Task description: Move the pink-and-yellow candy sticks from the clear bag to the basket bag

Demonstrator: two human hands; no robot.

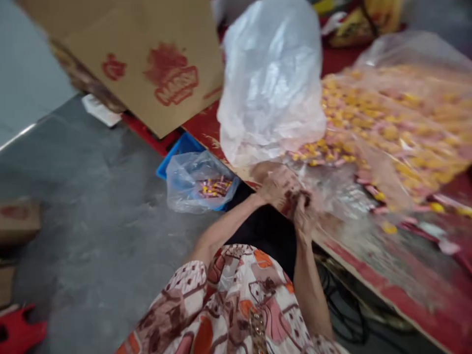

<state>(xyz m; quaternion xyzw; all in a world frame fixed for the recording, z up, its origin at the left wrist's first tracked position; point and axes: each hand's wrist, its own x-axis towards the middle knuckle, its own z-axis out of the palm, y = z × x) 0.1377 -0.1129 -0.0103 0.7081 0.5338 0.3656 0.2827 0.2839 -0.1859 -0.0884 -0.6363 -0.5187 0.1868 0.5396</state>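
Observation:
My left hand [276,186] and my right hand [303,212] are close together over the near edge of the red table [383,275]. The fingers of both are bent inward and meet around something small and dark that blur keeps me from making out. Just beyond them a white translucent plastic bag [273,83] stands puffed up. To its right, a large clear bag [416,123] holds many small yellow and pink pieces. Some of these pieces [324,152] spill out near my hands.
Below the table edge on the left, a blue crate [188,145] holds a clear bag [184,182] with similar pieces inside. A printed cardboard box [136,64] stands at the upper left. Black cables [346,319] hang under the table, and a red plastic object [22,327] lies lower left.

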